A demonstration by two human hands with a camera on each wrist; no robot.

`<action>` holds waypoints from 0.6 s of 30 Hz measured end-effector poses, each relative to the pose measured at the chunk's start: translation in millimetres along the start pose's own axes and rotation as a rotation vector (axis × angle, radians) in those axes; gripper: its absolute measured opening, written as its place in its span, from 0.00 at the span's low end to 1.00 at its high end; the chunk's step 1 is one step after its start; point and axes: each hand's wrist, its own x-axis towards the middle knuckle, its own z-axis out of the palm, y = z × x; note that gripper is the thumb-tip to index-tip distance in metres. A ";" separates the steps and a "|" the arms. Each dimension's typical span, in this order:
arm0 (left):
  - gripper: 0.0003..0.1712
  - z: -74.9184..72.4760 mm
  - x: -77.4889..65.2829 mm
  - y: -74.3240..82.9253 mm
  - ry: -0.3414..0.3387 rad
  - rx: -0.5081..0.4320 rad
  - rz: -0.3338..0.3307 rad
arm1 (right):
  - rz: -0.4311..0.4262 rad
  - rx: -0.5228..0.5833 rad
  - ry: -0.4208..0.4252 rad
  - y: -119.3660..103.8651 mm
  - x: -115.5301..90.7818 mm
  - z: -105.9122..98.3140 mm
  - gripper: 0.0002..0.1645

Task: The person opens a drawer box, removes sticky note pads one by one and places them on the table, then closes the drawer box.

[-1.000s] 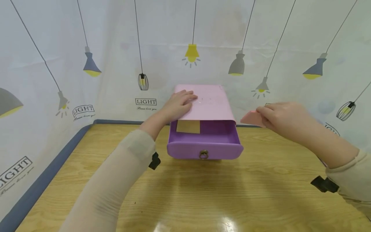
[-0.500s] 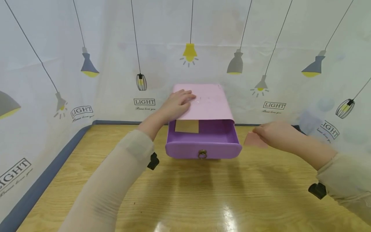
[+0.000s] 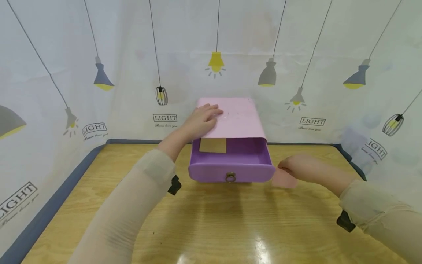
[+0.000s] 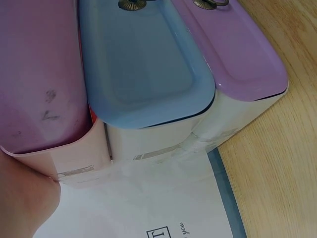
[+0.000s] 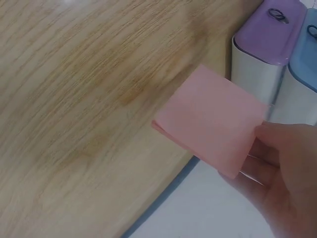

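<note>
The left hand rests on the left side of the pink top of a small chest, its fingers laid out loosely and holding nothing. The chest stands near the middle of the table's far edge. Its upper purple drawer is pulled open toward the table's near edge, and a yellow note lies in it at the left, partly under the top. A brass ring hangs at the middle of the drawer front. Beneath it, the left wrist view shows a blue drawer and a second purple drawer, both closed.

The right hand pinches a square pink paper pad by one side between thumb and fingers; layers show at one corner. The pad is above the table, just beside the open drawer's right front corner, toward the table's right edge; whether they touch cannot be told. Behind the table hangs a pale cloth printed with lamps and the word LIGHT. Both arms wear light sleeves.
</note>
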 end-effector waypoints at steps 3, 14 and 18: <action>0.28 1.5 -0.6 0.5 -0.006 -0.003 0.005 | 0.001 0.012 -0.019 1.4 3.2 4.8 0.06; 0.28 0.2 -1.0 0.0 -0.003 -0.012 0.009 | -0.023 0.087 -0.038 16.7 22.0 13.7 0.07; 0.28 -0.7 -1.2 0.0 0.000 -0.012 0.014 | -0.027 0.089 -0.060 21.8 29.8 17.6 0.08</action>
